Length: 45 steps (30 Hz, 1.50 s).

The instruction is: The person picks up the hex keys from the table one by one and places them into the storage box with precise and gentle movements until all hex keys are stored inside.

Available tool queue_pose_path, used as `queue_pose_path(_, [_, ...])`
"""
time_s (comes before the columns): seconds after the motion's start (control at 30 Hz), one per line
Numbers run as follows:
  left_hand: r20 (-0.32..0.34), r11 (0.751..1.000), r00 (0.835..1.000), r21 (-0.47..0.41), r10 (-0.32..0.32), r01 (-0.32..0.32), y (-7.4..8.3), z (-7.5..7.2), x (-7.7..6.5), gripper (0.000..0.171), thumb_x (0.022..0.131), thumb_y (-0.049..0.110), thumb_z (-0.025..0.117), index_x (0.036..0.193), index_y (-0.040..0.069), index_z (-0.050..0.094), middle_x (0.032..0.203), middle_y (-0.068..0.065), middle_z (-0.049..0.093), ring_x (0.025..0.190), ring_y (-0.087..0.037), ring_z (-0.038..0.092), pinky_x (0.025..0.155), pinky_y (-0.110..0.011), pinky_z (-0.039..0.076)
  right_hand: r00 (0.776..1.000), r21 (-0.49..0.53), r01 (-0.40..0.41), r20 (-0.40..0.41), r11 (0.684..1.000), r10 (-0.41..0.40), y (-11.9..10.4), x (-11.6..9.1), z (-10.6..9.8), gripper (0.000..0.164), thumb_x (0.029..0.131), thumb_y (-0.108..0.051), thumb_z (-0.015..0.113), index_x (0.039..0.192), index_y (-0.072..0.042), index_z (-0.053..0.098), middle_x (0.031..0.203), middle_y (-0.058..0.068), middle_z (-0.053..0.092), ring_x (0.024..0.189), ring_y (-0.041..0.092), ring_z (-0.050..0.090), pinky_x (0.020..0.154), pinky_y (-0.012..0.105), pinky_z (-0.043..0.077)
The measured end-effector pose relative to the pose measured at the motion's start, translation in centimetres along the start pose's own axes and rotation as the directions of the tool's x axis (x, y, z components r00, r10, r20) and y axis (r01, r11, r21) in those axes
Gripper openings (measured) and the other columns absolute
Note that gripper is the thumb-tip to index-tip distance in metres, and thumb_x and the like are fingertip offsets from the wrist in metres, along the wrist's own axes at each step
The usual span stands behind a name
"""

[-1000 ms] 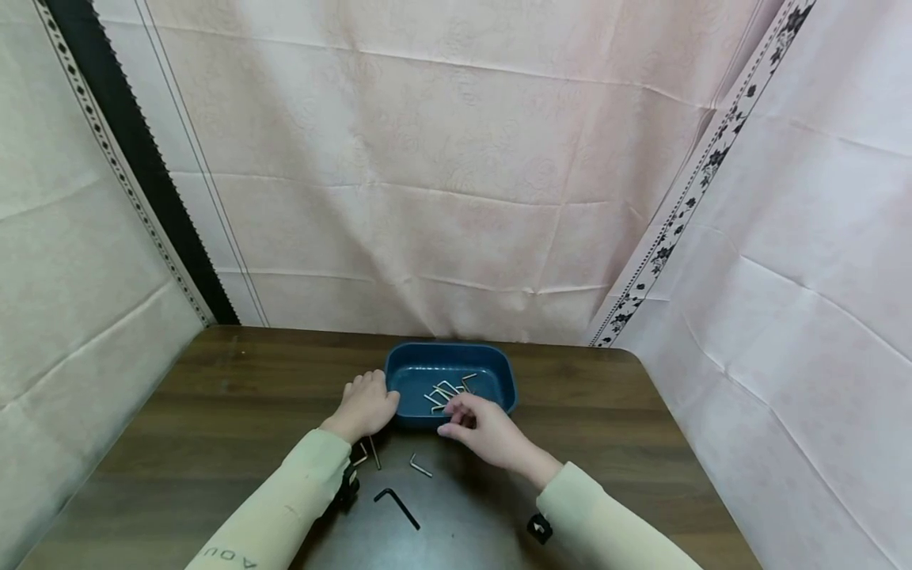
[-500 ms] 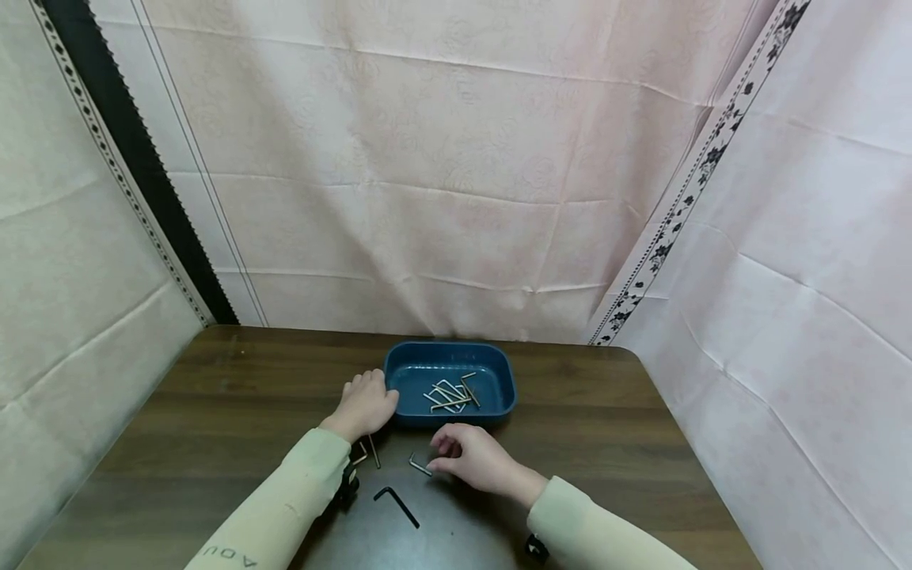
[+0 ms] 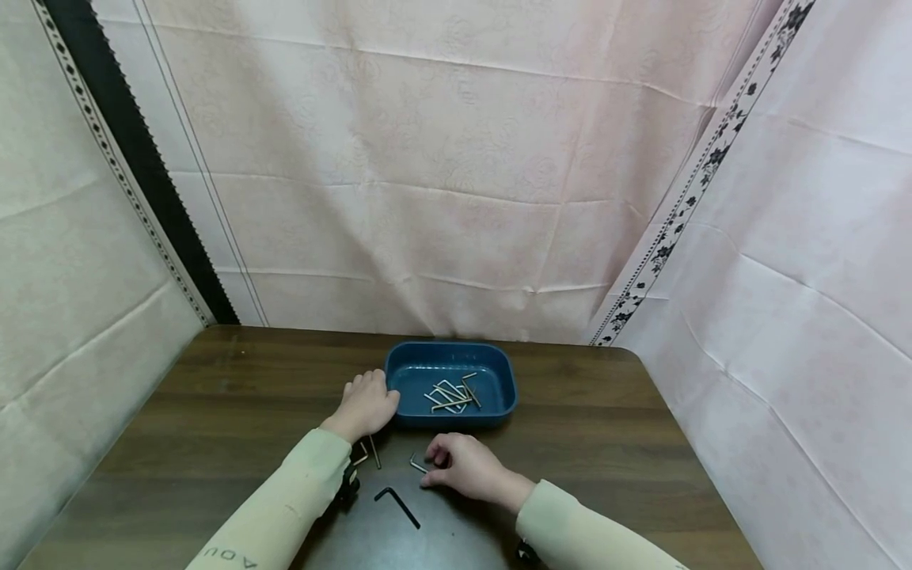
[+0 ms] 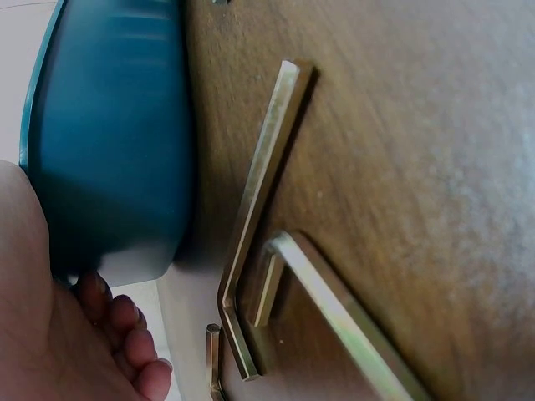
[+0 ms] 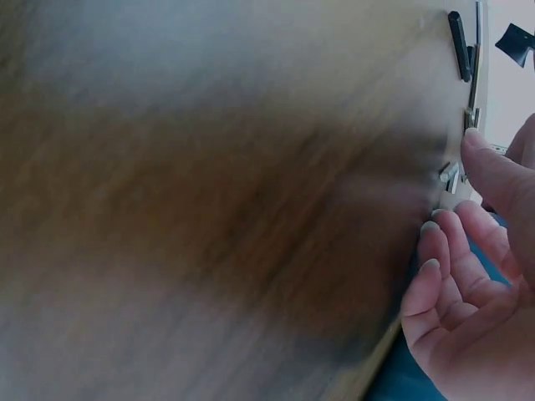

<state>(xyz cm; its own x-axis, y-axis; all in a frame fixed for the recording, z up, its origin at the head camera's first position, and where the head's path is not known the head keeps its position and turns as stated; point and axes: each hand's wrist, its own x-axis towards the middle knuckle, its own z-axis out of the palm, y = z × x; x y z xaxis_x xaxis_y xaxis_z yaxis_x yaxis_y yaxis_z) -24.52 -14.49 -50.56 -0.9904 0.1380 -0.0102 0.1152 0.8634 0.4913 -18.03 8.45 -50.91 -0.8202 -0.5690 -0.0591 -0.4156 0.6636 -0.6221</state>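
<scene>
My left hand (image 3: 365,404) holds the left end of a blue tray (image 3: 450,421); in the left wrist view its curled fingers (image 4: 140,347) lie against the tray's outer wall. Inside the tray is a loose pile of L-shaped hex keys (image 3: 452,396). In front of it, my right hand (image 3: 466,469) reaches low over the table, thumb and fingers apart, right beside a small silver hex key (image 3: 418,465). The right wrist view has that hex key (image 5: 450,175) near the gap between thumb and fingers. Brass-coloured hex keys (image 4: 261,180) lie below my left wrist.
A black hex key (image 3: 397,507) lies on the wooden table (image 3: 606,443), nearer to me than the silver one. Pale patterned cloth (image 3: 427,174) hangs behind the table and at both sides.
My right hand has drawn back from over the tray's near rim, down toward me and left to the silver hex key. The left hand and the tray have stayed in place.
</scene>
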Motion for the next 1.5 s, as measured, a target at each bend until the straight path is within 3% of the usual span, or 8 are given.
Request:
queue_pose_path(0.67, [0.002, 1.0, 1.0, -0.011, -0.002, 0.002, -0.1, 0.3, 0.1, 0.047, 0.097, 0.031, 0.045, 0.127, -0.005, 0.046, 0.116, -0.017, 0.052, 0.103, -0.032, 0.043, 0.094, -0.051, 0.031, 0.999, -0.065, -0.037, -0.034, 0.997, 0.035, -0.5, 0.2, 1.0, 0.015, 0.083, -0.03, 0.077, 0.085, -0.022, 0.064, 0.076, -0.013, 0.054, 0.068, 0.002, 0.05, 0.062, 0.024, 0.042])
queue_pose_path(1.0, [0.0, 1.0, 1.0, -0.013, -0.008, 0.008, -0.2, 0.3, 0.1, 0.047, 0.098, 0.031, 0.044, 0.128, -0.005, 0.046, 0.115, -0.015, 0.051, 0.101, -0.031, 0.042, 0.093, -0.05, 0.031, 0.998, -0.135, -0.057, -0.032, 0.989, 0.053, -0.6, 0.2, 1.3, 0.017, 0.086, -0.027, 0.073, 0.075, -0.023, 0.061, 0.077, -0.01, 0.048, 0.066, 0.003, 0.047, 0.058, 0.024, 0.041])
queue_pose_path(1.27, [0.006, 1.0, 1.0, -0.011, 0.0, 0.0, -0.1, 0.2, 0.0, 0.045, 0.098, 0.031, 0.045, 0.126, -0.004, 0.047, 0.112, -0.015, 0.051, 0.098, -0.031, 0.042, 0.09, -0.05, 0.032, 1.0, -0.225, 0.002, -0.014, 0.974, -0.005, -0.7, -0.5, 0.9, 0.017, 0.089, -0.028, 0.07, 0.076, -0.023, 0.061, 0.077, -0.012, 0.046, 0.067, 0.003, 0.045, 0.057, 0.023, 0.041])
queue_pose_path(1.5, [0.007, 1.0, 1.0, -0.014, 0.007, -0.007, -0.2, 0.2, 0.1, 0.042, 0.097, 0.03, 0.045, 0.122, -0.003, 0.048, 0.107, -0.013, 0.051, 0.096, -0.03, 0.042, 0.089, -0.05, 0.032, 0.996, -0.263, 0.065, -0.04, 0.963, -0.078, -1.5, -1.6, -0.9, 0.014, 0.09, -0.028, 0.069, 0.081, -0.023, 0.06, 0.08, -0.013, 0.046, 0.07, 0.002, 0.046, 0.061, 0.021, 0.043])
